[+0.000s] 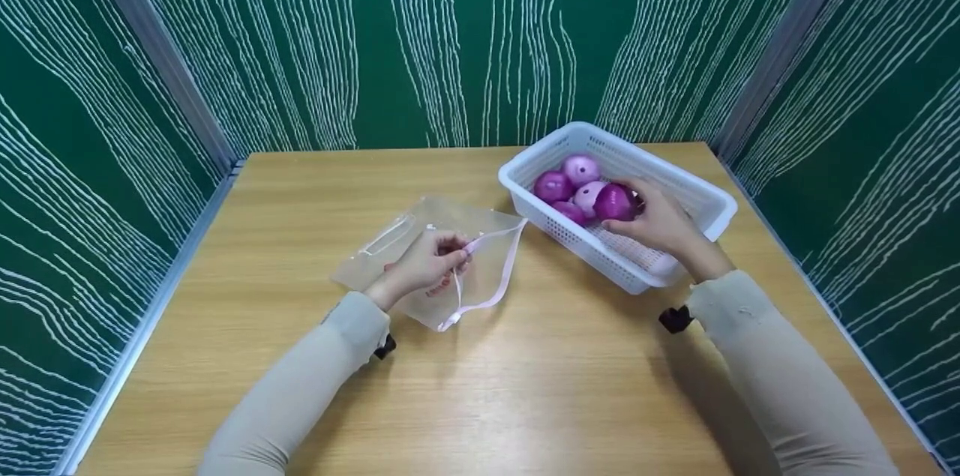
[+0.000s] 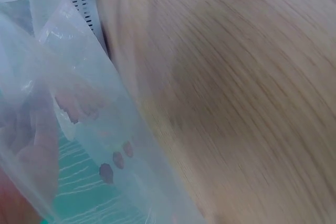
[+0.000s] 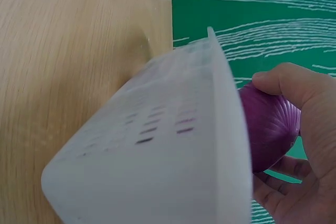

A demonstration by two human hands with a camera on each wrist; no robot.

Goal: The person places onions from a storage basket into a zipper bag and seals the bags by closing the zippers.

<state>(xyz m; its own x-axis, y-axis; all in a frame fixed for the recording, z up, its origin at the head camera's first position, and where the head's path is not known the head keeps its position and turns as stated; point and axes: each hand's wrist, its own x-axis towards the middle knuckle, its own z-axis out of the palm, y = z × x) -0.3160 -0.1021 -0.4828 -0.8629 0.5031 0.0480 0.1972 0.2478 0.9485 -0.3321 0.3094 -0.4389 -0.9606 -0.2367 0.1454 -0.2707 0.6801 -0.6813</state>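
Observation:
My right hand [image 1: 660, 225] holds a dark purple onion [image 1: 616, 202] within a white perforated plastic basket [image 1: 600, 257]. In the right wrist view, thumb and fingers wrap around this onion [image 3: 270, 124] beside the basket's rim. Several other onions [image 1: 553, 186], some dark and some paler purple, lie together in the basket's left part. To the left, my left hand [image 1: 427, 264] pinches the pink-edged mouth of a clear plastic zip bag [image 1: 491, 277], whose mouth gapes toward the right. Through the bag's film, the left hand [image 2: 34, 140] shows blurred in the left wrist view.
The wooden table [image 1: 525, 393] extends in front of both arms. Green panels [image 1: 480, 41] with white wavy lines stand along the back and sides, joined by grey metal posts [image 1: 161, 49]. The basket stands near the table's back right corner.

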